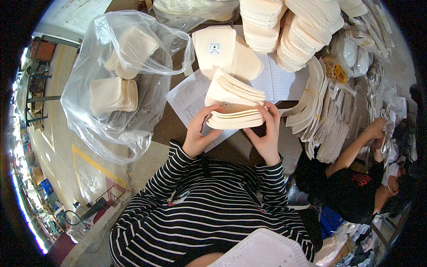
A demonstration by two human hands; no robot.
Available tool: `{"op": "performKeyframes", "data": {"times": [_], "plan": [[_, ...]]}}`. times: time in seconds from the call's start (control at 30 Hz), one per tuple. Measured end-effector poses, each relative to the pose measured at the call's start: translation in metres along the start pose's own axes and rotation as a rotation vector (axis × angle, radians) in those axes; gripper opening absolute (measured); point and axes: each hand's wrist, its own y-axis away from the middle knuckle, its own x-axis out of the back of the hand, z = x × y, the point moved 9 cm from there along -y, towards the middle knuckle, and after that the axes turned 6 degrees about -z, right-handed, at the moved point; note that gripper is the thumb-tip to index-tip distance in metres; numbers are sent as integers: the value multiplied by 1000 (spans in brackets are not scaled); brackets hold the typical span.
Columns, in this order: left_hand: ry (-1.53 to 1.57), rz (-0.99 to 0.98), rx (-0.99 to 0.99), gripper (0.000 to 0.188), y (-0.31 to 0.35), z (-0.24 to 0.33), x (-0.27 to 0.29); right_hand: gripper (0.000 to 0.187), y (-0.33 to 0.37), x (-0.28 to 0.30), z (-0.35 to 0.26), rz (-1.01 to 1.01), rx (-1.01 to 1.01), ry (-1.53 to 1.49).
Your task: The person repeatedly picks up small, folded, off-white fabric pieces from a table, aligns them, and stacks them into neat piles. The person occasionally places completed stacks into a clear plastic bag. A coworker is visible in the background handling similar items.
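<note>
Cream-coloured flat pads with rounded corners lie all about in piles. Between both hands I hold a small stack of these pads [235,121], its layered edges facing me. My left hand [199,132] grips the stack's left end, thumb below and fingers above. At the right end, my right hand [267,131] pinches it the same way. Just beyond, touching or nearly touching the held stack, another fanned stack of pads [231,89] leans back. Behind that lie more pads [213,62], the top one bearing a small square printed label.
A clear plastic bag [133,147] with pads inside spreads on the left. Written paper sheets [189,95] lie under the work. Tall pad piles [262,26] stand at the back right, beside bundled cream strips [311,107]. A co-worker in black [351,187] handles things at the right.
</note>
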Motion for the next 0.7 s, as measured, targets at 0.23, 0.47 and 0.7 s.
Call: {"op": "performKeyframes", "data": {"times": [0.23, 0.47, 0.7], "plan": [[32, 83, -23, 44, -3, -1, 1, 67, 10, 1, -3, 139, -17, -39], [103, 164, 43, 60, 5, -13, -11, 68, 34, -28, -11, 183, 23, -70], [5, -8, -45, 89, 2, 12, -14, 66, 12, -23, -29, 46, 27, 35]]}}
